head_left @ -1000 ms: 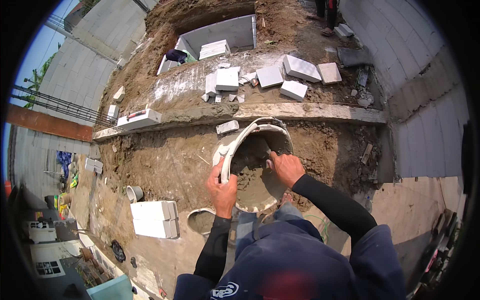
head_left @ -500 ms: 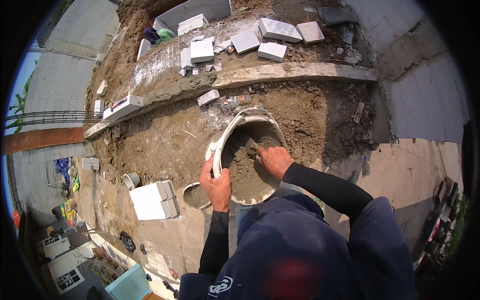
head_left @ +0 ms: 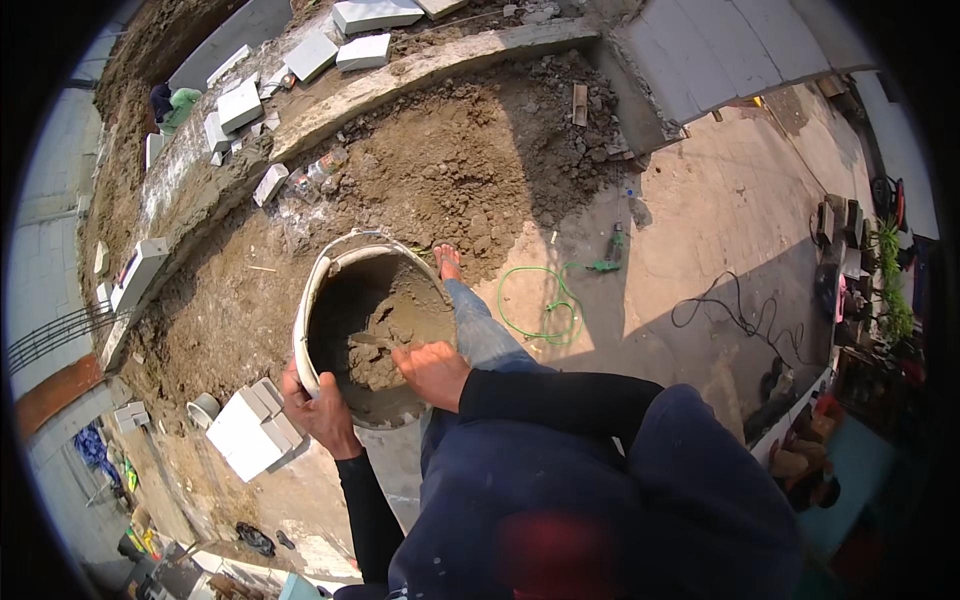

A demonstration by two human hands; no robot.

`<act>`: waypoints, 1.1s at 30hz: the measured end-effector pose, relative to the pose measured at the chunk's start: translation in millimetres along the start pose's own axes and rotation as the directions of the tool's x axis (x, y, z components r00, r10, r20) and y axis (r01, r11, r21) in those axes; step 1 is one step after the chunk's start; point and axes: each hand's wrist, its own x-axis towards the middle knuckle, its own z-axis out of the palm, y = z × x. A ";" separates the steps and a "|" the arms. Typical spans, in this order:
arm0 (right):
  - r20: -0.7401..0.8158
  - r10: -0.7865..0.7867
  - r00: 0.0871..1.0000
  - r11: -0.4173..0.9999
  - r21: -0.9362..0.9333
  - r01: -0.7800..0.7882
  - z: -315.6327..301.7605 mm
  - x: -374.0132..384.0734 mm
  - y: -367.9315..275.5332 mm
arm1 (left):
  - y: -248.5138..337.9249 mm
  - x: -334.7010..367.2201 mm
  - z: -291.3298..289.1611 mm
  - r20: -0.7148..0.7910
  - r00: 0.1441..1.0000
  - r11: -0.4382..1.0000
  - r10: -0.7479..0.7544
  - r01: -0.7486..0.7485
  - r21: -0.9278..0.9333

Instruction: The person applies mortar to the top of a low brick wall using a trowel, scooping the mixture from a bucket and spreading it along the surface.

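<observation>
A white bucket (head_left: 311, 318) with a wire handle leans in front of me, its mouth facing up toward me. Wet grey mortar (head_left: 395, 315) lies inside it. My left hand (head_left: 325, 412) is closed over the bucket's near-left rim, thumb on the outside. Inside the mouth, my right hand (head_left: 434, 372) is closed round a trowel, its handle hidden by the fingers. The mortar-coated trowel blade (head_left: 366, 343) rests in the mortar, pointing left. My bare foot (head_left: 447, 262) stands on the soil just beyond the bucket's right side.
White blocks (head_left: 250, 430) are stacked at left, beside a small grey pail (head_left: 203, 409). A low concrete beam (head_left: 430, 72) crosses beyond the dug soil, with more blocks behind it. A green power tool (head_left: 612, 252) with its green cord and a black cable (head_left: 742, 312) lie at right.
My view has swung right, so the bucket appears further left and the power tool has come into sight. My right hand has shifted toward the bucket's near side with the trowel; my left keeps the rim.
</observation>
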 end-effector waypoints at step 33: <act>0.343 -0.383 0.858 0.892 -0.104 0.440 -104.7 -7.3 74.1 | 69.5 -129.4 8.7 -0.349 0.916 0.938 -0.197 0.073 -0.339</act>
